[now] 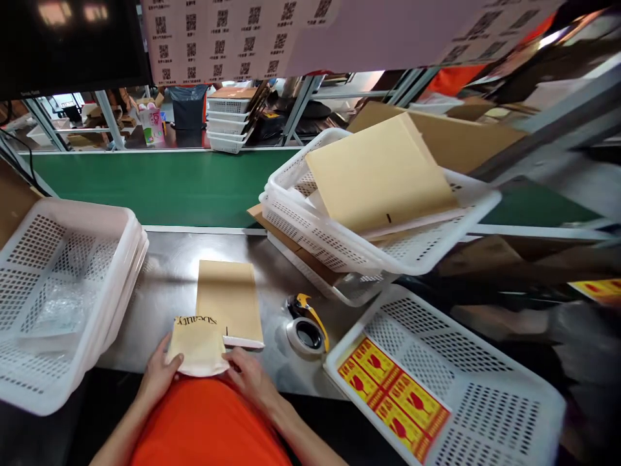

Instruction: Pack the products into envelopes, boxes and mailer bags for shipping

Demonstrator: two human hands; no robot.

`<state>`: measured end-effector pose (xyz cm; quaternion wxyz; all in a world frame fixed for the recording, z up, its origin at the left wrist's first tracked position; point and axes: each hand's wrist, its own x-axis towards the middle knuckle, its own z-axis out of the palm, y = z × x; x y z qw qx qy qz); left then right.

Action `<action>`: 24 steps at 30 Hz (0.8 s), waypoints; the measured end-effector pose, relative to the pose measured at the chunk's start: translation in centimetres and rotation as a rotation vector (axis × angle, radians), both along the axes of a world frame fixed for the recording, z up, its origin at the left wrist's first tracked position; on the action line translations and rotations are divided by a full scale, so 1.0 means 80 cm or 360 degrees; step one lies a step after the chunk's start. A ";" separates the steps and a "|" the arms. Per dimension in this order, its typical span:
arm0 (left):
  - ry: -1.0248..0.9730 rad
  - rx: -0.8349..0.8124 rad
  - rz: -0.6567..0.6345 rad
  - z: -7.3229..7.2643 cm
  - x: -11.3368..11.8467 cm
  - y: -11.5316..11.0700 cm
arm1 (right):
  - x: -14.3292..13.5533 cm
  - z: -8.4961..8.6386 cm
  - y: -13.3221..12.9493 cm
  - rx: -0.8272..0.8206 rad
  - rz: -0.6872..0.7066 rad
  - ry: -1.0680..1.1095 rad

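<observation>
A small cream pouch (198, 349) with black lettering along its top edge is held low in front of my body. My left hand (162, 369) grips its left edge, thumb on top. At its lower right corner, the fingers of my right hand (248, 374) are closed on the pouch. Just beyond it a tan padded envelope (228, 291) lies flat on the metal table, its white flap strip toward me and partly behind the pouch. To the right of the envelope rests a tape dispenser (308, 330) with a yellow handle.
Stacked white baskets (130, 259) stand at the left, with bubble wrap inside the top one. More baskets (427, 259) at the right hold a large padded envelope (378, 175). A basket (499, 362) with red-yellow fragile labels (392, 401) sits front right. Behind runs a green conveyor belt (160, 188).
</observation>
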<state>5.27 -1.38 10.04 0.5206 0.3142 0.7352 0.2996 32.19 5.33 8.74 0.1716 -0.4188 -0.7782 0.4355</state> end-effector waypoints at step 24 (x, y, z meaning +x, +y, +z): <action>0.0155 0.1106 -0.0554 0.119 -0.024 0.020 | 0.019 0.164 0.062 0.0000 0.0309 0.0004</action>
